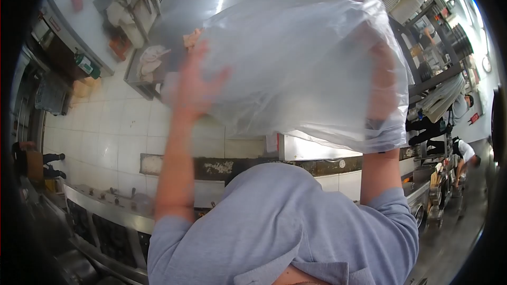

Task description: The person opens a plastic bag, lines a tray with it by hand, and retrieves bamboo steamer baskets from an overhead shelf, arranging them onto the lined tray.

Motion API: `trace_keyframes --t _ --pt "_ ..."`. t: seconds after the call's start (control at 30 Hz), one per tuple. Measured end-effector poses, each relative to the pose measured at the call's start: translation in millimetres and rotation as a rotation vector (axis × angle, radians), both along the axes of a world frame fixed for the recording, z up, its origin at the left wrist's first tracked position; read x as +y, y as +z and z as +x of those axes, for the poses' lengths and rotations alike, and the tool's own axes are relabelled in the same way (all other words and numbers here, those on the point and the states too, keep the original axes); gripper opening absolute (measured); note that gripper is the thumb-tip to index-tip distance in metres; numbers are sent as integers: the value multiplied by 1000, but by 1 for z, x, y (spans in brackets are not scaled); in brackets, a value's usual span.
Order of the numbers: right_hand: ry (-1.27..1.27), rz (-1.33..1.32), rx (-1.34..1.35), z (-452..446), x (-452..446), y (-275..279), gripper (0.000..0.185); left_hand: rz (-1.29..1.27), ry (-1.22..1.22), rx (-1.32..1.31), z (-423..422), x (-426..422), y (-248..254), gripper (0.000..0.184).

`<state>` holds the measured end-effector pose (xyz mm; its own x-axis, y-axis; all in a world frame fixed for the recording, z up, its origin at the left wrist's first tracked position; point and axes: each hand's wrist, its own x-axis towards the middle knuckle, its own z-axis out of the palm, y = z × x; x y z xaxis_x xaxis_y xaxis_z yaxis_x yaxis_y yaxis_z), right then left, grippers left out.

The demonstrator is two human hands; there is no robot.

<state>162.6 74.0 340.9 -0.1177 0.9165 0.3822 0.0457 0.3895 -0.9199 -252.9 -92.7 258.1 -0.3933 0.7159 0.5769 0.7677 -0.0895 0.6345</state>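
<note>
A large translucent plastic bag (pixel 296 63) spreads across the middle of the head view, over a steel table. My left hand (pixel 198 84) is at the bag's left end, blurred by motion, with its fingers apart. Just above its fingertips lies a small orange-pink piece (pixel 191 38), too blurred to name. My right hand (pixel 381 82) is inside the bag at its right end and shows dimly through the plastic; its fingers are too hazy to make out. The bag's crumpled edge hangs round my right wrist.
The steel table (pixel 182 8) holds whitish cloths (pixel 153 59) at its left corner. Shelves with stacked containers (pixel 406 5) stand at the right. Several people are about: one bending (pixel 465 153) at far right, one carrying a box (pixel 35 166) at far left. A stove (pixel 111 216) is lower left.
</note>
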Motion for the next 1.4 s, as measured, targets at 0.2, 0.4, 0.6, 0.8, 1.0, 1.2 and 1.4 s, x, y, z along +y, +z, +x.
trace_keyframes --t 0.2,0.4,0.6,0.8,1.0,1.2,1.4 --pt "-20 20 -24 12 -4 4 29 -597 -419 -197 -7 10 -28 38" --pt "-64 18 -111 37 -20 10 29 -67 -184 -520 -56 -37 -20 20" --pt "-89 4 -305 60 -34 7 30 -24 573 268 -184 -60 18 32" --pt "-43 22 -661 41 -18 3 31 584 -110 134 12 -62 75 74" --pt "-87 352 -872 -14 26 18 31 315 -167 152 68 4 -21 67" --pt "57 866 -943 -68 -22 -16 32 528 353 98 -102 -124 49 36" --pt "807 131 -1548 -75 -46 -189 33 -876 175 -58 -132 -274 -129 39"
